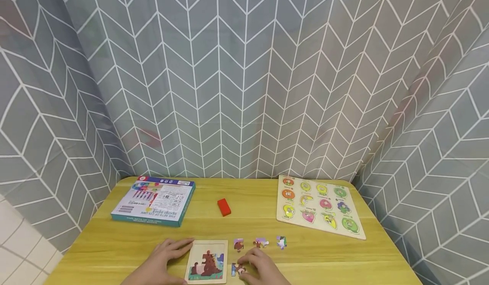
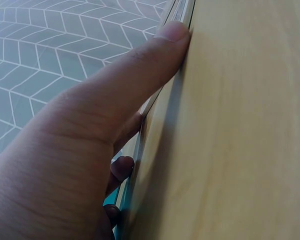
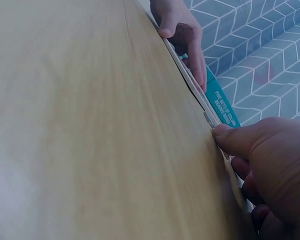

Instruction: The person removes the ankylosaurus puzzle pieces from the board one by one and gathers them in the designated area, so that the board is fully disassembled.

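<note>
A square wooden jigsaw tray (image 1: 191,261) lies on the table, its lower part filled with joined pieces showing a brown animal picture. My left hand (image 1: 162,263) rests at the tray's left side, index finger by the upper left corner and thumb by the lower left one. In the left wrist view its thumb (image 2: 155,55) lies straight along the tray's edge. To the right of the tray, my right hand (image 1: 261,268) pinches a brown and blue jigsaw piece (image 1: 237,269) between thumb and fingers, low at the tabletop. The other fingers of that hand are curled under.
Three loose jigsaw pieces, a brown one (image 1: 238,244), a purple one (image 1: 261,242) and a green and purple one (image 1: 281,242), lie above the right hand. A red block (image 1: 224,207), a boxed game (image 1: 153,202) and a fruit puzzle board (image 1: 321,204) stand farther back. Patterned curtain (image 1: 244,85) surrounds the table.
</note>
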Demonstrator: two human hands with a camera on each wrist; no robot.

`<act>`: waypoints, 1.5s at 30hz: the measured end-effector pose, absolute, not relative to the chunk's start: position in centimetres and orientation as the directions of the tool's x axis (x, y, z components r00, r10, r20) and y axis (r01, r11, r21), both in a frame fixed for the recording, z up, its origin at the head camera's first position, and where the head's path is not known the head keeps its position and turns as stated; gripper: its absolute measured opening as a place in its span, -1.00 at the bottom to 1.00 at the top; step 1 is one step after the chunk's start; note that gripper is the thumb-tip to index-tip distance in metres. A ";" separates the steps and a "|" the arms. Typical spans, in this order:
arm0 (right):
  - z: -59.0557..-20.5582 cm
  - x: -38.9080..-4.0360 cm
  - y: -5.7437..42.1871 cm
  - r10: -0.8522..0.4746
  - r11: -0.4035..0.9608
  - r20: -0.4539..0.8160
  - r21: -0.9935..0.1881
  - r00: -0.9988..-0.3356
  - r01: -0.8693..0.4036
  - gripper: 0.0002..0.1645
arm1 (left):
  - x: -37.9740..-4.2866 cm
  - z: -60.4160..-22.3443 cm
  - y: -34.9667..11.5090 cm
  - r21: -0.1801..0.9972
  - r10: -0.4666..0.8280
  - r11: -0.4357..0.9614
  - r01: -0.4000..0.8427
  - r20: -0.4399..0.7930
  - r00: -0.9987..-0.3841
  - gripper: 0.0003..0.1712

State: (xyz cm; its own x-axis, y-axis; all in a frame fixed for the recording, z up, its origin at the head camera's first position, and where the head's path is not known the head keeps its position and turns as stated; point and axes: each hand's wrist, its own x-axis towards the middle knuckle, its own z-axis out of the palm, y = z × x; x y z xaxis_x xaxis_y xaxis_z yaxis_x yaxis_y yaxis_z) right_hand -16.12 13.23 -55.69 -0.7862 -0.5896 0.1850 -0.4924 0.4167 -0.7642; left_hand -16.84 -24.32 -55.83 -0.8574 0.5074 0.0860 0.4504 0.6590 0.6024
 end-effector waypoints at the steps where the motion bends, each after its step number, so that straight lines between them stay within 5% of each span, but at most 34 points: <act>1: -55.7 -16.1 13.2 -0.589 0.418 0.185 -0.764 -0.787 -0.492 -0.70 | -16.8 -55.9 -24.3 0.605 0.508 0.658 0.450 0.085 -0.857 0.12; 26: -54.1 -16.7 13.1 -0.586 0.434 0.142 -0.776 -0.798 -0.457 -0.56 | -16.9 -56.2 -24.5 0.598 0.520 0.635 0.488 0.136 -0.843 0.09; 45: -49.7 -19.5 7.0 -0.584 0.470 0.174 -0.724 -0.793 -0.505 -0.61 | -16.8 -56.0 -24.3 0.594 0.505 0.661 0.459 0.100 -0.858 0.08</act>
